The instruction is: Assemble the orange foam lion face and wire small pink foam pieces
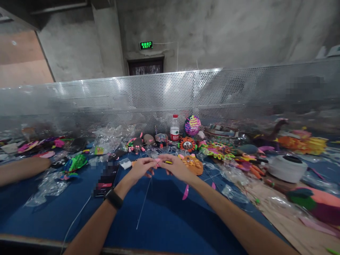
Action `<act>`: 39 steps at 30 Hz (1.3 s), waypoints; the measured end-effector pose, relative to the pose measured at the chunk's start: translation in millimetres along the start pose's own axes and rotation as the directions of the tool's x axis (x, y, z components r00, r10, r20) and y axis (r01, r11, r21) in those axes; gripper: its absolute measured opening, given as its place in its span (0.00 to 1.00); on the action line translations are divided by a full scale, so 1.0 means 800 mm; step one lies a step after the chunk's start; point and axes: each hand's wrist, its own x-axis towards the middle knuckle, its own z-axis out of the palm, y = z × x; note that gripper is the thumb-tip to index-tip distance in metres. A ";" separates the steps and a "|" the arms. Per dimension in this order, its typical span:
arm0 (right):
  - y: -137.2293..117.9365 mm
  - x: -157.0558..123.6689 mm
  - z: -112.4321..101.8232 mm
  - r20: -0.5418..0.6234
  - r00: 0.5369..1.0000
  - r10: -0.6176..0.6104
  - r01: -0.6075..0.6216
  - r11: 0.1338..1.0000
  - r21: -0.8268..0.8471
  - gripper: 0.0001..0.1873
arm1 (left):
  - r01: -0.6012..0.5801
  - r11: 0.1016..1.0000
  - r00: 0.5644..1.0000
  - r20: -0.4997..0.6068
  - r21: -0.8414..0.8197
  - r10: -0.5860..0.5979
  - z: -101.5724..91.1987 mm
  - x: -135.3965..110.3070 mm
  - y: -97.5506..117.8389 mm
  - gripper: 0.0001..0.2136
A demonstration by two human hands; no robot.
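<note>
A small pink piece [158,162], perhaps modelling clay, sits between the fingertips of both hands above the blue table [164,219]. My left hand [143,168], below a dark wristband, pinches it from the left. From the other side, the closed fingers of my right hand [175,165] meet it. A yellow sliver [168,162] shows at the right fingers; what it belongs to is unclear. Just beyond my right hand lies an orange animal-face figure [193,164]. A thin clear strand or stick [144,205] runs down the table below my left hand.
A phone [106,180] lies left of my left forearm, with a white cable [77,214]. Behind stand a water bottle [174,129] and several colourful clay figures. Plastic wrap [46,187] and a white roll [287,168] flank the work area. Another person's forearm [23,170] enters at left.
</note>
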 end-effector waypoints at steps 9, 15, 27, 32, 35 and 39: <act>-0.002 -0.001 0.002 -0.036 0.999 0.012 -0.010 0.999 0.041 0.25 | 0.037 0.999 0.999 0.013 -0.025 -0.036 0.000 0.002 0.003 0.07; -0.004 -0.002 0.003 -0.044 0.999 0.012 -0.011 1.000 0.015 0.23 | 0.002 0.999 0.999 0.033 -0.036 -0.001 -0.001 0.005 -0.002 0.10; -0.004 -0.003 0.002 -0.027 0.999 -0.031 0.030 0.999 -0.031 0.23 | 0.028 0.999 0.999 0.023 -0.027 -0.027 0.000 0.002 -0.005 0.10; -0.004 -0.003 0.002 -0.042 0.999 -0.014 0.013 0.999 -0.035 0.24 | 0.008 1.000 0.999 0.032 -0.011 -0.008 0.000 0.005 -0.010 0.10; -0.002 -0.002 0.001 -0.028 1.000 -0.009 0.007 0.999 -0.049 0.22 | 0.002 1.000 1.000 0.025 -0.004 -0.002 0.002 0.003 -0.008 0.10; 0.002 0.000 -0.001 0.051 0.998 -0.032 0.035 0.997 -0.063 0.17 | 0.004 1.000 1.000 0.029 -0.001 -0.004 0.002 0.001 -0.006 0.11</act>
